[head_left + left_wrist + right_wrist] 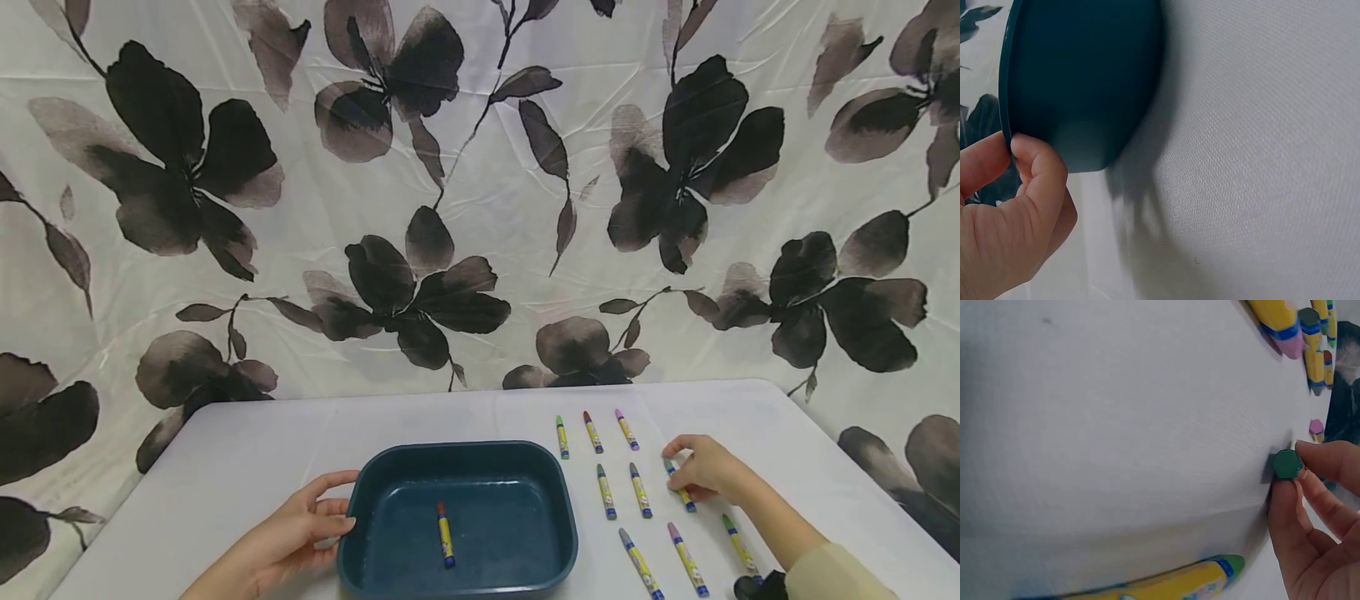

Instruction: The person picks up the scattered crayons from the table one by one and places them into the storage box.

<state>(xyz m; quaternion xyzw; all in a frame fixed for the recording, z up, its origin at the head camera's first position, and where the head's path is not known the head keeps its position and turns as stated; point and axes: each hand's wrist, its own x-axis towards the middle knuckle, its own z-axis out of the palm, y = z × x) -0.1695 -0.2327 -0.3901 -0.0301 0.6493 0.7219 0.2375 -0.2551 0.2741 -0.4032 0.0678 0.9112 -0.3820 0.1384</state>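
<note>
While the left hand (296, 529) is gripping the near-left side of the dark teal tray (510, 533), lower center of the frame, the right hand (712, 468) is pinching a green-ended crayon (686, 498) at lower right. Left: thumb and index are closing on the rim, only the rim's thickness between them; the other fingers are bending behind, as the left wrist view is showing. Right: thumb and fingertips are closing around the crayon, gap no wider than its barrel; its dark green end is facing the camera in the right wrist view. Cannot tell if the crayon is touching the table (247, 467).

Inside the tray, a red-orange-tipped crayon (446, 537) is lying alone, left of middle. Right of the tray, loose crayons are lying in rough rows. Top row, left to right: a light green crayon (562, 437), a red crayon (592, 432), a pink crayon (626, 429). Middle row: two dark-tipped crayons (606, 492), just left of the held one. Bottom row, lower right of the frame: a grey crayon (641, 564), a purple-pink crayon (687, 560), a green crayon (741, 547). All are wearing yellow wrappers with blue ends.

A beige sleeve (832, 575) is covering the right forearm, bottom right; a black object (761, 586) is sitting by its cuff, partly covering the green crayon's lower end. A floral cloth (480, 217) is filling the upper frame.
</note>
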